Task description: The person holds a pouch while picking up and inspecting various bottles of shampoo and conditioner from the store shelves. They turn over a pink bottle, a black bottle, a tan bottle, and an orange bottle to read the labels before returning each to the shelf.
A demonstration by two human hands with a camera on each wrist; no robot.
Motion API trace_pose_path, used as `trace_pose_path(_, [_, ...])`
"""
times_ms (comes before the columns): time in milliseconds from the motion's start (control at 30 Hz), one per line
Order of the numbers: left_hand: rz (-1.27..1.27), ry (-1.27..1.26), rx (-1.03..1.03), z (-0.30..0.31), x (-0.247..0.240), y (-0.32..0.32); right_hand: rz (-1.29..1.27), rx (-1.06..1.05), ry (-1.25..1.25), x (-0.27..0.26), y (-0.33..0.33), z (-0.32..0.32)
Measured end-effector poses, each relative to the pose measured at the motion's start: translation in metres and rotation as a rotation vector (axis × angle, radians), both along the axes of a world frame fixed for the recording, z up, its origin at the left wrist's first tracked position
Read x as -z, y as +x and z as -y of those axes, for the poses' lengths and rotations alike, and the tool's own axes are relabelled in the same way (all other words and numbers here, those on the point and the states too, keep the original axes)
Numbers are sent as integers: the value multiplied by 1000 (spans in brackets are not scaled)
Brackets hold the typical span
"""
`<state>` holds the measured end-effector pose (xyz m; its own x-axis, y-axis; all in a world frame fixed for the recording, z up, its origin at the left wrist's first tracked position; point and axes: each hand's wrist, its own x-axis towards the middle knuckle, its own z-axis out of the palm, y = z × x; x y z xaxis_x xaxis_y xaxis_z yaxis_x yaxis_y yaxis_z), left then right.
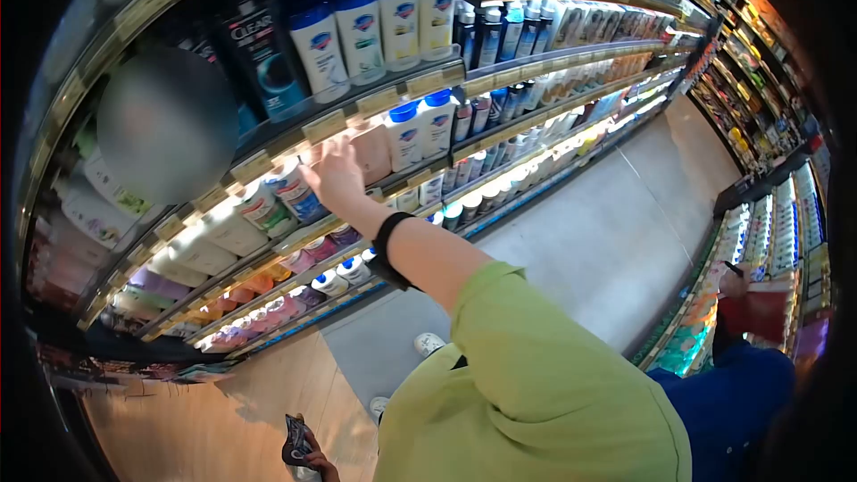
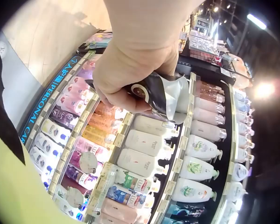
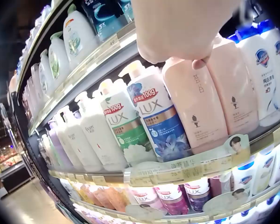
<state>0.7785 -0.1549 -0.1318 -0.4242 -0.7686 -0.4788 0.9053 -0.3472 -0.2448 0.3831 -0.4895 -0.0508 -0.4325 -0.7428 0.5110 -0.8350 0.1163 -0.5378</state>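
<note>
The left hand [image 2: 128, 70] has its grip closed round a black-and-white pack [image 2: 154, 95], held low, off the shelf [image 3: 98, 179].

Along that lit shelf, from the left in the right wrist view, stand white pump bottles [image 3: 86, 133], then a green-labelled LUX bottle [image 3: 124, 126], then a blue-labelled LUX bottle [image 3: 159, 127]. Next come two pink bottles [image 3: 196, 105], upright and side by side just beyond the blue label.

The right hand [image 1: 337, 170] is over the tops of the pink pair; a fingertip [image 3: 200, 62] shows in front, near where the two meet. I cannot tell whether its grip is round either one.

To their right stand blue-capped white bottles [image 3: 261, 70]. At the far right of the head view is a person in blue [image 1: 741, 397].
</note>
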Motion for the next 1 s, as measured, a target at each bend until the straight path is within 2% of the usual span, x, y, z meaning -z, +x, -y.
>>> trace_pose_path(33, [11,-2,3,2,-2,-1,181,-64,1,-11,2,-1])
trace_pose_path(100, [39,-9,-7,1,-8,3,207,-71,-17,-10,-1,7])
trace_pose_path(233, [79,-41,-83,-8,-18,5,184,90,37,-7,-4,30])
trace_pose_path(367, [229,-10,-115,-6,-30,-17,214,1,143,-22,-12,16])
trace_pose_path(400, [248,-4,-124,-7,-31,-20,299,-35,80,-3,-14,22])
trace_pose_path(433, [263,3,-129,-8,-30,-22,105,34,18,-16,-10,2])
trace_pose_path(467, [305,0,-123,-9,-31,-25,51,48,22,-15,-12,-4])
trace_pose_path(567, [398,-10,-126,-12,-33,-31,51,-163,-239,2,-13,-29])
trace_pose_path(600, [423,-5,-128,-12,-35,-33,52,-182,-242,6,-12,-35])
trace_pose_path(667, [470,-30,-135,-16,-36,-33,320,-323,-239,11,-11,-45])
trace_pose_path(733, [515,-60,-133,-13,-37,-34,328,-413,-251,9,-14,-61])
trace_pose_path(767, [545,-98,-130,-12,-41,-36,337,-495,-253,6,-14,-70])
trace_pose_path(800, [575,-134,-124,-11,-43,-38,171,-539,-235,-19,-13,-86])
trace_pose_path(833, [573,-131,-128,-8,-41,-38,169,-543,-233,-41,-13,-99])
trace_pose_path(900, [970,-185,-12,2,-34,-40,432,-808,-120,-80,-17,-122])
trace_pose_path(933, [967,-186,-13,10,-32,-44,658,-908,-61,-91,-20,-130])
trace_pose_path(967, [1088,-234,78,21,-31,-49,653,-909,-62,-102,-24,-136])
trace_pose_path(1000, [1209,-283,172,34,-34,-56,910,-1004,15,-113,-27,-141])
